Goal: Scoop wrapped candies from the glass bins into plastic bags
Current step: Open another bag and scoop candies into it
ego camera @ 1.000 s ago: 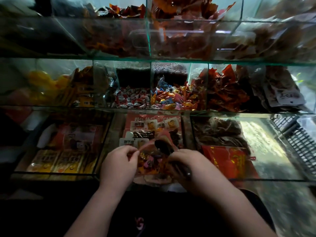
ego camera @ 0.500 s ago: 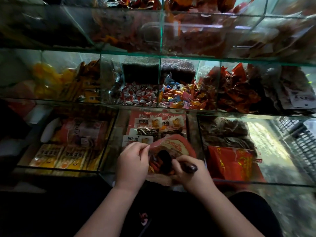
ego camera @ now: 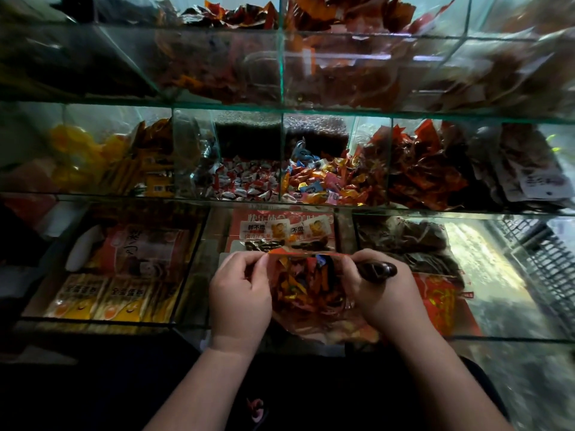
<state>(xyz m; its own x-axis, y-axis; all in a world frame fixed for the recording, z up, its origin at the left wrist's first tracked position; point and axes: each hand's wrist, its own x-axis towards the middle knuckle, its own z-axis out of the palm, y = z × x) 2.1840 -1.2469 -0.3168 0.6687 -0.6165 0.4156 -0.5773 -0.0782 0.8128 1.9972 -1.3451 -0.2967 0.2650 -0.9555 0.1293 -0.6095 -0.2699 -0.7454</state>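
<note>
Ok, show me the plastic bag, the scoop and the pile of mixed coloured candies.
plastic bag [ego camera: 306, 290], head view, its candy-filled middle.
scoop [ego camera: 378, 270], head view, the dark handle end.
mixed coloured candies [ego camera: 326, 185], head view, middle of the pile.

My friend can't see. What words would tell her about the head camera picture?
A left hand and a right hand pinch the top of a plastic bag of wrapped candies; the right hand also holds a dark scoop. Behind stand glass bins of colourful candies.
</note>
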